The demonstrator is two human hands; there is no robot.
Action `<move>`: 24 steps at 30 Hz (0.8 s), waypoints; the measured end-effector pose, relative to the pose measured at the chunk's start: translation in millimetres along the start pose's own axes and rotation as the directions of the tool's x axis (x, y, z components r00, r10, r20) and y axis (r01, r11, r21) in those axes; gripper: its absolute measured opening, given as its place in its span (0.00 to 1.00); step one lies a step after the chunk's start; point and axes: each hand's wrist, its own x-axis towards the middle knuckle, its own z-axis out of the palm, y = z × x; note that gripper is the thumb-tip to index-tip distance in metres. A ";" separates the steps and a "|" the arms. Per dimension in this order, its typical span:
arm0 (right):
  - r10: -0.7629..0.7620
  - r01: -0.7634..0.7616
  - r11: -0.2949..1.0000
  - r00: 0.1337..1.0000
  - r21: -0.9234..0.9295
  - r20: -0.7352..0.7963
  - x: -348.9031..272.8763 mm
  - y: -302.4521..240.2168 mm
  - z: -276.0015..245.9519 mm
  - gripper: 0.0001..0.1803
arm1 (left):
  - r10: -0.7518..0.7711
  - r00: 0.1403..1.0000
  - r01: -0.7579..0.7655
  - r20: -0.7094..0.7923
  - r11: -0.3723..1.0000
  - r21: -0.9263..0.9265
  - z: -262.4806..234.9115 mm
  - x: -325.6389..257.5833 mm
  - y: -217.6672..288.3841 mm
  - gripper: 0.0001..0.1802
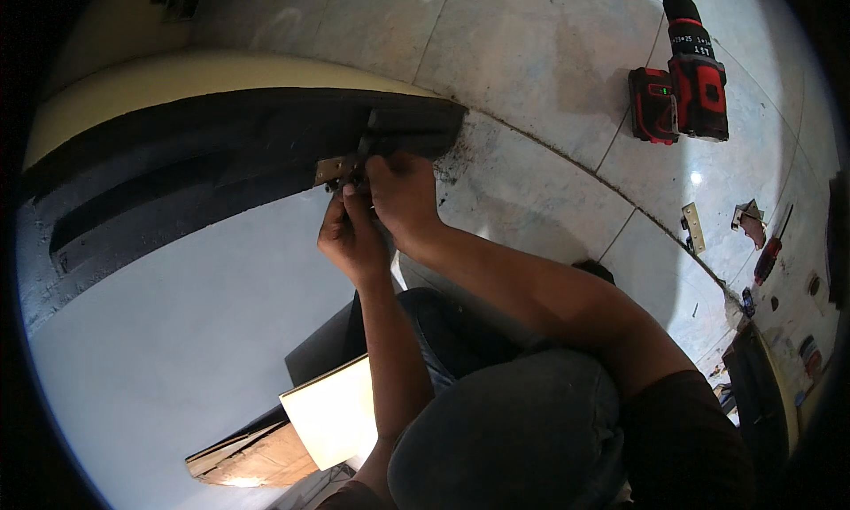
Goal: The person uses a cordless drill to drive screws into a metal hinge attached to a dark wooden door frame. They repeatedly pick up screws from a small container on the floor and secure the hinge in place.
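Observation:
A brass-coloured hinge [331, 171] sits against the edge of a long black wooden frame [266, 138], close to the frame's right end. My left hand [352, 237] is just below the hinge, its thumb and fingertips pinched together. What they hold is too small and dark to name. My right hand [404, 197] meets the left at the hinge's right side, its fingers curled closed. Its fingertips hide whatever is between them. Just above it, a dark bar-like piece [367, 138] stands out against the black frame.
A red and black cordless drill [699, 85] stands on the tiled floor [531, 50] at the upper right. Farther right lie another brass hinge [694, 228], a torn packet [750, 222] and a red-handled screwdriver [770, 256]. A pale panel [177, 333] spreads to my left.

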 end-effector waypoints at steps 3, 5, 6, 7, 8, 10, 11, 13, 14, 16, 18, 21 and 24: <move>-0.185 0.186 0.966 0.983 -0.180 0.020 0.4 1.0 -0.7 0.16 | 0.005 1.000 -0.005 0.000 0.998 -0.070 1.9 -2.0 0.2 0.12; -0.240 0.237 0.948 0.971 -0.215 0.011 0.6 1.2 -0.7 0.17 | -0.004 1.000 0.003 -0.001 0.996 -0.093 4.5 -3.0 1.4 0.12; -0.204 0.200 0.964 0.979 -0.173 -0.005 0.7 1.2 -0.3 0.17 | -0.005 1.000 0.005 -0.002 0.996 -0.085 4.7 -3.4 2.4 0.12; -0.165 0.164 0.978 0.986 -0.126 0.006 0.8 1.3 0.3 0.18 | 0.011 1.000 -0.011 -0.002 0.997 -0.077 5.2 -3.5 3.3 0.12; -0.181 0.178 0.974 0.983 -0.139 -0.011 1.0 1.5 0.6 0.18 | -0.020 1.000 0.020 -0.007 0.997 -0.071 6.0 -3.4 4.1 0.12; -0.203 0.200 0.967 0.979 -0.159 -0.005 0.5 2.1 1.8 0.17 | -0.048 0.998 0.046 -0.030 0.997 -0.055 6.4 -3.3 5.6 0.12; -0.239 0.235 0.957 0.971 -0.172 -0.003 -0.5 2.6 2.8 0.17 | -0.043 0.998 0.042 -0.037 0.999 -0.033 6.2 -3.1 6.3 0.13; -0.280 0.264 0.939 0.959 -0.220 -0.043 -3.4 3.4 4.1 0.16 | -0.044 0.997 0.044 -0.065 0.999 0.012 6.2 -2.9 7.2 0.14; -0.248 0.239 0.961 0.967 -0.135 -0.054 -5.8 3.7 5.0 0.15 | -0.057 0.997 0.057 -0.050 0.998 0.003 4.9 -2.6 7.8 0.15; -0.121 0.122 0.992 0.991 0.015 -0.060 -10.3 3.2 5.9 0.14 | -0.077 0.997 0.077 -0.015 0.997 -0.011 2.0 -1.5 9.5 0.16; -0.163 0.157 0.984 0.984 -0.083 -0.072 -12.8 1.9 3.8 0.13 | -0.080 0.997 0.080 0.007 0.997 -0.023 0.7 0.0 10.5 0.17; -0.127 0.122 0.991 0.987 -0.057 -0.096 -14.4 0.2 1.8 0.12 | -0.081 0.997 0.082 0.014 0.996 -0.040 1.5 -0.1 11.2 0.17; -0.096 0.096 0.995 0.993 -0.011 -0.074 -12.3 0.0 -0.8 0.13 | -0.065 0.998 0.065 0.000 0.995 -0.080 3.5 -1.7 10.9 0.18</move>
